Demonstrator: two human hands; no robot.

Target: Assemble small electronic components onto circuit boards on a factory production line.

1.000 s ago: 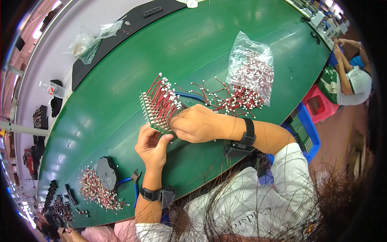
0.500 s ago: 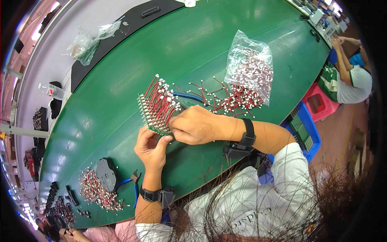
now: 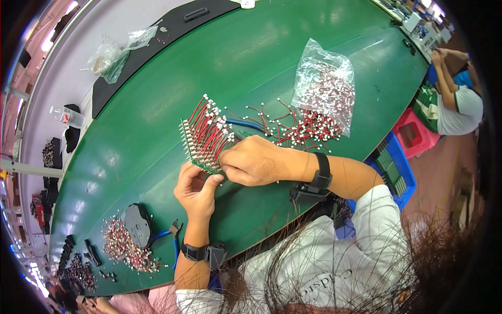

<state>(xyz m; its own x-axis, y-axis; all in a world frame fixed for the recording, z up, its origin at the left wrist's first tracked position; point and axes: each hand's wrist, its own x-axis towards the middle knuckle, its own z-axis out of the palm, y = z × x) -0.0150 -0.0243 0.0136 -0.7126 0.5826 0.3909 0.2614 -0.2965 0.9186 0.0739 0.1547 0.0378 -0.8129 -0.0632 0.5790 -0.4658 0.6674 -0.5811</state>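
My left hand [image 3: 196, 191] grips the near edge of a green circuit board [image 3: 191, 149] between thumb and fingers, holding it tilted above the table. Rows of small white connectors cover the board, and many short red wires [image 3: 212, 130] with white plugs stand up from it. At the board's near right corner, my right hand [image 3: 252, 161] is closed in a pinch among the connectors. Its fingertips are turned away, so what they pinch is hidden. Just behind the board lies a blue-handled tool [image 3: 243, 123], its front end partly covered by the board and my right hand.
Red wires [image 3: 314, 125] spill from a clear plastic bag [image 3: 324, 86] on the green table [image 3: 219, 52]. Nearer left lie blue-handled cutters [image 3: 175, 235], a dark oval device [image 3: 138, 226] and another wire pile [image 3: 123, 243]. A blue crate [image 3: 410, 180] stands beyond the right edge. Co-workers sit nearby.
The board and my right hand have shifted up very slightly. My left hand keeps its grip, and the right stays pinched at the same corner. A co-worker's hand at the lower left has moved.
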